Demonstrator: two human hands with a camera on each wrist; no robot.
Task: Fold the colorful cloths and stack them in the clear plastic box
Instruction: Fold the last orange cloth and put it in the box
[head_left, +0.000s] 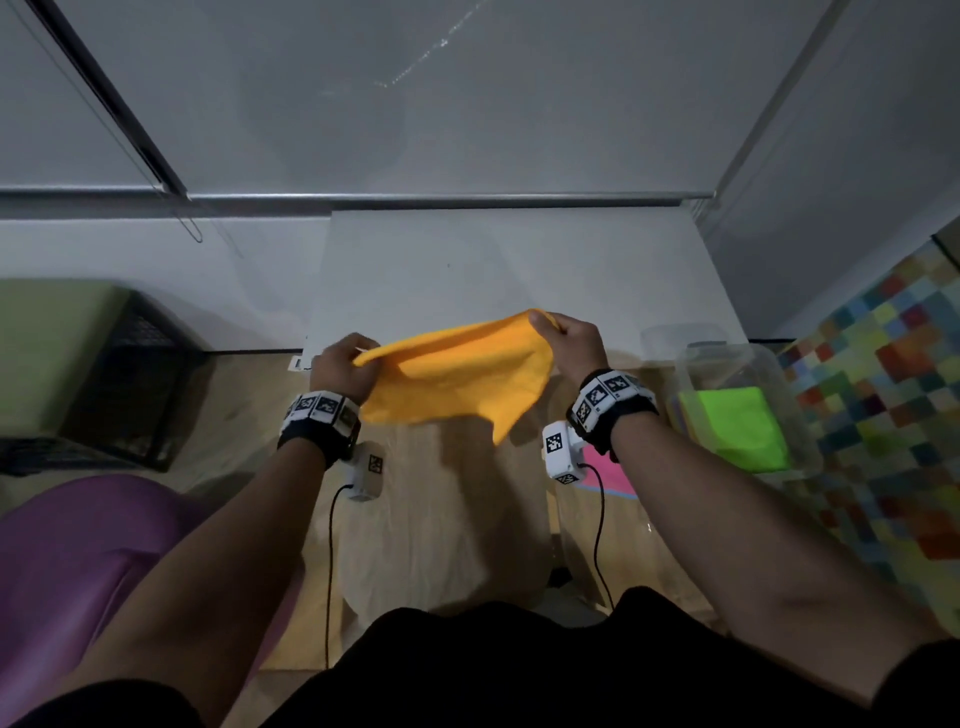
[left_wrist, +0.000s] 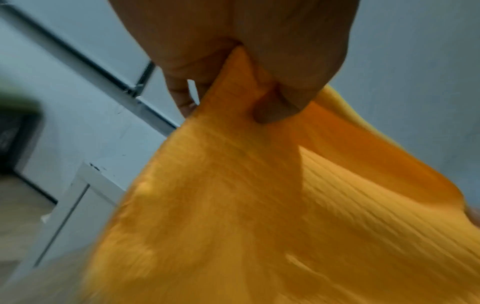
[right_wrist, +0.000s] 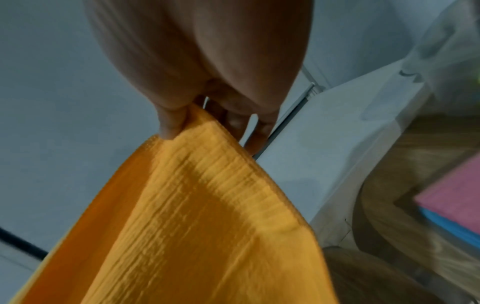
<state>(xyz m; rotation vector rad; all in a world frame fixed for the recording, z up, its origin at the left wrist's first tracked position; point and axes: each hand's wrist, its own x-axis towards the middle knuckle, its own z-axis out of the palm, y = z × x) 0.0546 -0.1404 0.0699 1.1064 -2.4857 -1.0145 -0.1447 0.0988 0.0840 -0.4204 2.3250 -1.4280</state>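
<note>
Two hands hold one orange cloth (head_left: 457, 374) in the air above the wooden floor, just in front of the white table (head_left: 519, 260). The left hand (head_left: 340, 366) pinches the cloth's upper corner at 9 o'clock, thumb (left_wrist: 275, 111) pressed over a gathered ridge of fabric; the right hand (head_left: 569, 343) pinches the opposite corner at 3 o'clock between thumb and fingers (right_wrist: 171, 125). Between them the top edge sags, and a free corner hangs toward 5 o'clock. Judged from this drape, the ribbed fabric is light, soft and limp, not slippery and not fragile; it will keep no shape unsupported, so corners and edges appear the best holds. At 3 o'clock stands the clear plastic box (head_left: 789, 364), already holding a folded lime-green cloth (head_left: 737, 426); a pink cloth (head_left: 608, 473) lies under the right forearm.
</note>
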